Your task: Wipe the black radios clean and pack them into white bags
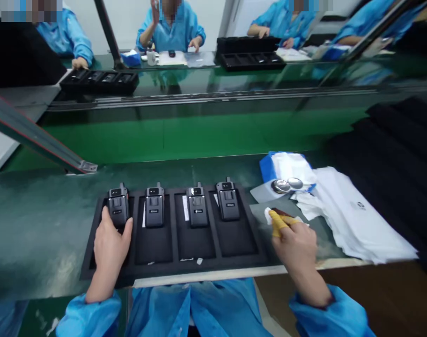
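Note:
A black foam tray (234,257) lies at the near table edge with several small black radios standing in its slots. My left hand (110,245) rests in the leftmost slot, fingers curled round the bottom of the leftmost radio (117,206). My right hand (294,243), with yellow finger cots on two fingers, sits just right of the tray and pinches a small white piece (268,215) against a clear sheet on the table. The other radios (195,208) stand untouched.
A pile of white sheets (354,220) and a blue-and-white pack (283,166) with two shiny round discs (285,185) lie right of the tray. A green conveyor belt (199,133) runs behind. Across it, people in blue coats work at more black trays (97,82).

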`<move>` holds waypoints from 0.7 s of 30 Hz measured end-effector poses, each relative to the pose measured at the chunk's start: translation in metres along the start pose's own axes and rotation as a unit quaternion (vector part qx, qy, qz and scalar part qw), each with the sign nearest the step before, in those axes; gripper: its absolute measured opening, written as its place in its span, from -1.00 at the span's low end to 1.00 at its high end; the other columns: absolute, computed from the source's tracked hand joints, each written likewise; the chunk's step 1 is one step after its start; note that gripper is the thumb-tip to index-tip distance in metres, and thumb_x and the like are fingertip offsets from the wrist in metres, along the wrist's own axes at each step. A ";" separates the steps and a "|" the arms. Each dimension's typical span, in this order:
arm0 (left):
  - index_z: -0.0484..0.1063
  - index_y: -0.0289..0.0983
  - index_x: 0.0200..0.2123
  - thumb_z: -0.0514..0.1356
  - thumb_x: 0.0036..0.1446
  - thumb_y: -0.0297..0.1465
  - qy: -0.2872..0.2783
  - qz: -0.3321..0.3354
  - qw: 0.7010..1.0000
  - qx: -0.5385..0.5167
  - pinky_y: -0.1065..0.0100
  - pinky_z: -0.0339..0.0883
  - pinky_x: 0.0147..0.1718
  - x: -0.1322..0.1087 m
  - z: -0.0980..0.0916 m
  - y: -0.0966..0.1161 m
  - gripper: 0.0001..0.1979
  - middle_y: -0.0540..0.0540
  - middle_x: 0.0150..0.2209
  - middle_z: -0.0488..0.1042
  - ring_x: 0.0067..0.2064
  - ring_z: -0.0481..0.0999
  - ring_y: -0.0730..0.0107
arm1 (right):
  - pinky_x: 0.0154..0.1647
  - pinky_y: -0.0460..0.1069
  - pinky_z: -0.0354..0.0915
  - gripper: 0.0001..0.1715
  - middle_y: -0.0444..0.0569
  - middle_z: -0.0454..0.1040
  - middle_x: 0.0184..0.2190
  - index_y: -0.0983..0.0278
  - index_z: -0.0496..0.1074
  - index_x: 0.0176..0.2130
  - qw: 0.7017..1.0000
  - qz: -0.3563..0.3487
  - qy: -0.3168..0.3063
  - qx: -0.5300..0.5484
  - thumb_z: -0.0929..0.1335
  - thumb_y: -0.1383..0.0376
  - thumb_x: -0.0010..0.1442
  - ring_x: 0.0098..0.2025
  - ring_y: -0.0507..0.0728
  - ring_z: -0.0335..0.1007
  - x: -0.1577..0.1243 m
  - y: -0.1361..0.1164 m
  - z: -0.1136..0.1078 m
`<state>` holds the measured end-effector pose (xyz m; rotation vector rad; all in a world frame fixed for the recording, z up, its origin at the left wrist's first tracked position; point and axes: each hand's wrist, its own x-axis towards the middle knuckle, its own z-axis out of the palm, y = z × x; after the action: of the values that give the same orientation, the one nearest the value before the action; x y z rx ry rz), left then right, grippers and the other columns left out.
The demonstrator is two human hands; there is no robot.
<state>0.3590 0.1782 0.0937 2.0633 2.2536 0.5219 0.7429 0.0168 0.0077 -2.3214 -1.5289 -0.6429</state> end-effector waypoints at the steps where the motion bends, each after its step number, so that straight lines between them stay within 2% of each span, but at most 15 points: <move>1: 0.02 -0.55 0.26 0.06 0.14 -0.10 0.001 0.000 1.000 0.001 -0.18 0.37 -0.18 0.002 -0.002 0.003 -0.21 -0.55 -0.06 0.44 -0.06 0.48 -0.34 | -0.38 0.02 0.03 -0.79 0.09 0.37 -0.46 0.27 0.47 -0.56 1.000 -0.002 0.006 -0.017 0.26 0.43 -0.04 -0.38 0.15 0.16 0.000 -0.004 -0.001; 6: 0.01 -0.55 0.25 0.09 0.10 -0.10 0.011 0.011 1.000 0.014 -0.16 0.37 -0.18 0.004 -0.003 0.004 -0.19 -0.51 -0.07 0.44 -0.05 0.46 -0.34 | -0.33 0.07 0.12 -0.78 0.16 0.43 -0.30 0.26 0.52 -0.44 0.999 0.033 0.019 -0.032 0.28 0.42 0.02 -0.22 0.25 0.25 -0.001 -0.019 -0.011; 9: 0.02 -0.53 0.25 0.08 0.10 -0.09 0.039 0.032 0.998 0.041 -0.20 0.37 -0.19 0.004 0.002 -0.003 -0.20 -0.47 -0.13 0.46 -0.10 0.47 -0.34 | -0.27 0.11 0.24 -0.67 0.15 0.41 -0.22 0.22 0.50 -0.13 0.997 0.046 0.041 0.052 0.26 0.35 0.12 -0.20 0.25 0.29 -0.003 -0.039 -0.016; 11: 0.01 -0.47 0.26 0.08 0.10 -0.07 0.071 0.057 0.995 0.048 -0.24 0.36 -0.19 0.006 0.008 -0.009 -0.20 -0.41 -0.16 0.48 -0.13 0.48 -0.34 | -0.30 0.08 0.31 -0.49 0.14 0.40 -0.20 0.25 0.32 0.13 0.991 0.043 0.022 0.126 0.24 0.29 0.18 -0.25 0.21 0.35 -0.003 -0.059 -0.017; 13: 0.01 -0.37 0.26 0.11 0.07 -0.03 0.103 0.073 0.991 0.042 -0.23 0.37 -0.21 0.009 0.013 -0.014 -0.19 -0.33 -0.18 0.50 -0.16 0.50 -0.31 | -0.42 0.04 0.32 -0.32 0.14 0.39 -0.20 0.32 0.08 0.27 0.985 0.056 -0.024 0.163 0.24 0.23 0.21 -0.36 0.17 0.38 0.001 -0.079 -0.015; 16: 0.01 -0.20 0.26 0.19 -0.02 0.02 0.128 0.050 0.990 0.019 -0.12 0.42 -0.31 0.015 0.016 -0.020 -0.16 -0.19 -0.22 0.54 -0.25 0.54 -0.19 | -0.50 0.01 0.32 -0.08 0.17 0.39 -0.18 0.42 -0.13 0.33 0.980 0.080 -0.086 0.158 0.31 0.14 0.17 -0.46 0.14 0.40 0.011 -0.099 -0.013; 18: 0.00 -0.10 0.25 0.21 -0.05 0.04 0.124 0.010 0.992 0.008 -0.06 0.43 -0.40 0.018 0.015 -0.024 -0.15 -0.10 -0.26 0.57 -0.29 0.55 -0.14 | -0.50 0.00 0.32 0.01 0.19 0.39 -0.17 0.43 -0.14 0.33 0.982 0.080 -0.107 0.137 0.37 0.12 0.12 -0.47 0.14 0.42 0.016 -0.106 -0.012; 21: 0.05 -0.08 0.23 0.22 -0.08 0.09 0.111 -0.043 0.993 -0.018 -0.01 0.42 -0.46 0.020 0.011 -0.031 -0.15 -0.07 -0.30 0.57 -0.30 0.57 -0.11 | -0.53 -0.03 0.31 0.03 0.20 0.39 -0.18 0.43 -0.08 0.32 0.985 0.075 -0.108 0.111 0.42 0.12 0.08 -0.48 0.13 0.44 0.021 -0.110 -0.012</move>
<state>0.3293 0.1985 0.0785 1.9673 2.4175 0.8172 0.6467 0.0713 0.0281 -2.3644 -1.4106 -0.1774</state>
